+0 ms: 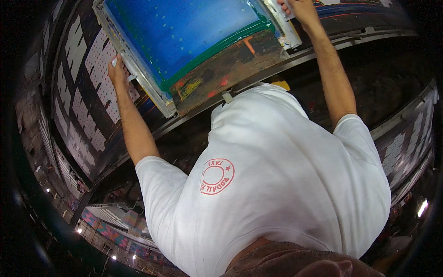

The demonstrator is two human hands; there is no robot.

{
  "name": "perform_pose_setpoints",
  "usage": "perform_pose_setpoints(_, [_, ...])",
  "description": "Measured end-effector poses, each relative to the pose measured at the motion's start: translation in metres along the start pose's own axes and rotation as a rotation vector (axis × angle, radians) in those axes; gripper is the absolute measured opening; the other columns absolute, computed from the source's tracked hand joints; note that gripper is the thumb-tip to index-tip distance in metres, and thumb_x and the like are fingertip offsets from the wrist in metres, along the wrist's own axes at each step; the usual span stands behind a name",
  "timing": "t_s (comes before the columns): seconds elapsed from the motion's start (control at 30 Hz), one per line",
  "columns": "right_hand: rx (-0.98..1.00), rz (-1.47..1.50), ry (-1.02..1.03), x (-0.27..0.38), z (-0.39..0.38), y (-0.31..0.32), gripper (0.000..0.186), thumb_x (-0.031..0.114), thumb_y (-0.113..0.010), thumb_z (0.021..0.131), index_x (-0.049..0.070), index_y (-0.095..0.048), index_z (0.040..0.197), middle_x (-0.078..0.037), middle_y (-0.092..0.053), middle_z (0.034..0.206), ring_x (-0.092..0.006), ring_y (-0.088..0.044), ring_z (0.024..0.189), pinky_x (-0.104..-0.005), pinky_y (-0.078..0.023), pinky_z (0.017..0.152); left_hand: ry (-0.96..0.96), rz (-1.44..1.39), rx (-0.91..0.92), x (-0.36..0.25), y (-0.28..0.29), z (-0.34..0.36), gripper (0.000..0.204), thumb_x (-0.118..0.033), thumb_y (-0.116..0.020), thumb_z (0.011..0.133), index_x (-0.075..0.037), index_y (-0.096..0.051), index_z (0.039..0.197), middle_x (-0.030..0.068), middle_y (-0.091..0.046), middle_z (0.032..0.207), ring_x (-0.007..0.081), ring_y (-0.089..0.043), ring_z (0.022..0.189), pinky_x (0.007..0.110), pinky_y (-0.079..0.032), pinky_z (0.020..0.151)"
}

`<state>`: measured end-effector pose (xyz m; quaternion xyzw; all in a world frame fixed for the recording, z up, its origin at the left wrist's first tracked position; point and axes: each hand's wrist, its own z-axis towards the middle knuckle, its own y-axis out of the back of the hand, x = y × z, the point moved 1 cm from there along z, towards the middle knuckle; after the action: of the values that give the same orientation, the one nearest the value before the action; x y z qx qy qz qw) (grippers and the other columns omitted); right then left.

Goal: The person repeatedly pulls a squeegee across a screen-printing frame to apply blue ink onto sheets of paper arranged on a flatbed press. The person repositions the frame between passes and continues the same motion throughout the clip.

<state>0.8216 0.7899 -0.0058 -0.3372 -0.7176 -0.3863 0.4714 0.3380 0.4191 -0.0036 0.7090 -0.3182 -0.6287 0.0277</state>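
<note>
In front of me at the top is a screen-printing frame (146, 79) with pale metal sides, holding a blue mesh (198, 37) edged in glossy green. My left hand (119, 73) is closed at the frame's left side, around what looks like a light-coloured handle. At the far right side, my right hand (299, 10) closes around a similar pale grip, partly cut off by the picture's top edge. A stained board (230, 64) with orange, red and yellow smears shows along the frame's near end.
A metal rail (332, 46) runs along the table's near edge, close to my body. On the dark table to the left lie pale sheets or fabric pieces (102, 74), some dotted with pink. A yellow object (281, 85) shows below the rail. Lamps (422, 207) glow toward the rim.
</note>
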Motion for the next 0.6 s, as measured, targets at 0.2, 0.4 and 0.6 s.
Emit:
perform_pose_setpoints(0.2, [0.043,0.023,-0.013,0.000,-0.003,0.002,0.045,0.007,-0.048,0.102,0.009,-0.058,0.147,-0.006,-0.071,0.087,-0.0097,-0.060,0.062,-0.0265,-0.053,0.054,-0.008,0.108,0.034,0.002,-0.005,-0.002,0.054,-0.045,-0.071,0.099,-0.014,-0.051,0.139,-0.0039,-0.053,0.079,0.0056,-0.044,0.066,0.026,-0.035,0.056])
perform_pose_setpoints(0.4, [0.055,0.035,-0.050,-0.001,-0.007,0.006,0.044,0.008,-0.048,0.105,0.008,-0.056,0.148,-0.007,-0.071,0.089,-0.0102,-0.060,0.063,-0.0276,-0.054,0.054,0.064,0.145,0.070,0.004,-0.006,0.005,0.053,-0.045,-0.069,0.100,-0.014,-0.049,0.138,0.0052,-0.061,0.096,0.0127,-0.056,0.080,0.029,-0.044,0.066])
perform_pose_setpoints(0.6, [0.105,0.038,0.002,-0.006,-0.010,0.006,0.049,0.007,-0.054,0.102,0.006,-0.053,0.151,-0.009,-0.071,0.093,-0.0150,-0.063,0.069,-0.0301,-0.055,0.062,0.067,0.140,0.075,0.001,-0.012,0.001,0.051,-0.038,-0.069,0.101,-0.011,-0.048,0.139,0.0194,-0.063,0.123,0.0297,-0.067,0.108,0.041,-0.055,0.091])
